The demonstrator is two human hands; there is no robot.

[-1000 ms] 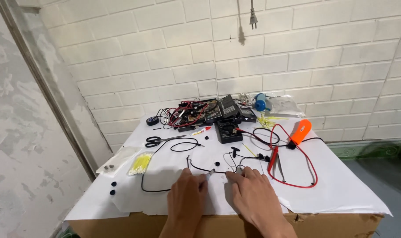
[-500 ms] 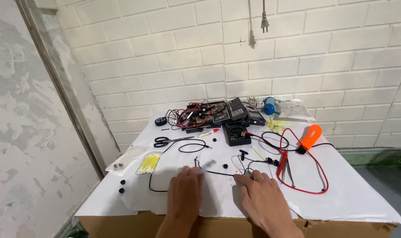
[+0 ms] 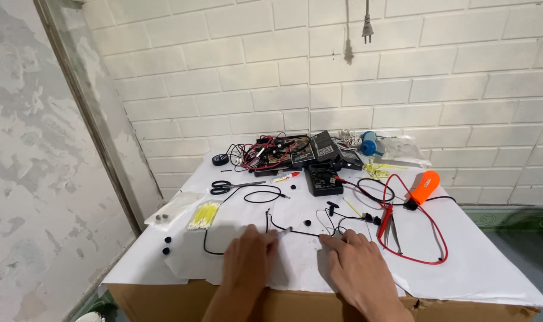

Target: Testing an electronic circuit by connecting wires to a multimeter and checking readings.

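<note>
Black wire (image 3: 283, 231) (thin), under fingertips of both hands, white table (image 3: 486, 268)

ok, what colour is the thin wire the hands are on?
Black. The thin wire runs between the left hand and the right hand, clearest in the head view.

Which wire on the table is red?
The long looping wire at the right side, beside the right hand. The thin wire by the left hand is black.
</note>
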